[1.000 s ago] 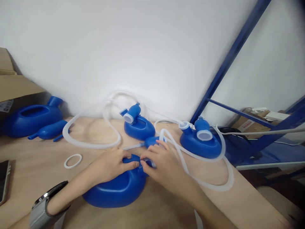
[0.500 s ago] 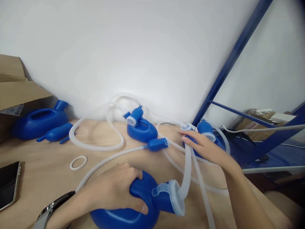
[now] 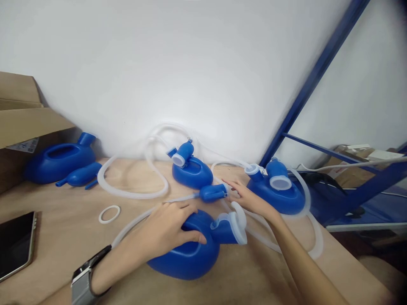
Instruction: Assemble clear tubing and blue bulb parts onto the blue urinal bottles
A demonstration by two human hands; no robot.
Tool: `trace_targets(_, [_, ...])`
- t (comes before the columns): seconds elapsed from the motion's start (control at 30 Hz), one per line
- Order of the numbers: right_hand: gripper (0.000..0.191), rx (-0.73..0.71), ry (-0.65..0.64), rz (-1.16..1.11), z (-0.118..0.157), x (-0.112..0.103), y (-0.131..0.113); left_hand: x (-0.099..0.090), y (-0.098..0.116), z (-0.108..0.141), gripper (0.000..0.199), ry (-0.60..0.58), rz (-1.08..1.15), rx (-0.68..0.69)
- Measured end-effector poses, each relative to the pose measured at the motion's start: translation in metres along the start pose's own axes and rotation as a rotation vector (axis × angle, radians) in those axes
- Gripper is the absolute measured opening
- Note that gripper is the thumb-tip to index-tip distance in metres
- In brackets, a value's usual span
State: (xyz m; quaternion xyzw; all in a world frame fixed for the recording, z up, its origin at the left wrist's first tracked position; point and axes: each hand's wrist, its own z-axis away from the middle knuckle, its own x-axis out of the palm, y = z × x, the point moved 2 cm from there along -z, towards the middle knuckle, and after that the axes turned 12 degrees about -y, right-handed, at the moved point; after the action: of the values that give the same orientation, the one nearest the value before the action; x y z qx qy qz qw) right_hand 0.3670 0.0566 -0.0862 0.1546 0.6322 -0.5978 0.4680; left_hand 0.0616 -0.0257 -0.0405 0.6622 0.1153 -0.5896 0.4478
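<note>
Gripping bottle [image 3: 193, 259] with left hand [image 3: 171, 226]

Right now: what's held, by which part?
Left hand holds nearest rounded blue plastic bottle by its handle. Right hand, by the pale-rimmed end of a small blue plastic cylinder: can't tell.

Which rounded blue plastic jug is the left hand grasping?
The rounded blue plastic jug nearest the camera: the left hand grips it; the other three sit farther back.
</note>
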Motion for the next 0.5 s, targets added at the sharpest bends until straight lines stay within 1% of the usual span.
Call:
trace_targets(0.07, [0.077,-0.044,0.02,-0.015,-0.009,0.01,0.002,-0.003,-0.007,0.0,0.043,-0.01,-0.013,-0.029])
trace_targets(0.1, [0.074,-0.055,0.036,-0.018,-0.013,0.015,0.002,-0.005,-0.009,0.001,0.043,-0.019,-0.018,-0.037])
trace_targets(0.17, [0.062,-0.071,0.078,-0.019,-0.018,0.02,0.002,-0.008,-0.012,0.001,0.043,-0.036,-0.009,-0.034])
trace_targets(0.23, [0.051,-0.096,0.123,-0.022,-0.018,0.018,0.001,-0.011,-0.013,0.002,0.039,-0.063,0.016,-0.016])
trace_targets(0.3, [0.047,-0.116,0.173,-0.031,-0.013,0.007,-0.002,-0.015,-0.015,0.004,0.039,-0.102,0.042,-0.005])
trace_targets(0.37, [0.048,-0.134,0.28,-0.063,-0.005,-0.008,-0.006,-0.018,-0.018,0.006,0.044,-0.133,0.067,0.005])
trace_targets(0.43, [0.049,-0.156,0.448,-0.097,0.007,-0.025,-0.009,-0.019,-0.021,0.006,0.048,-0.124,0.096,0.017])
trace_targets(0.5, [0.05,-0.177,0.625,-0.102,0.019,-0.04,-0.012,-0.018,-0.023,0.003,0.044,-0.096,0.116,0.032])
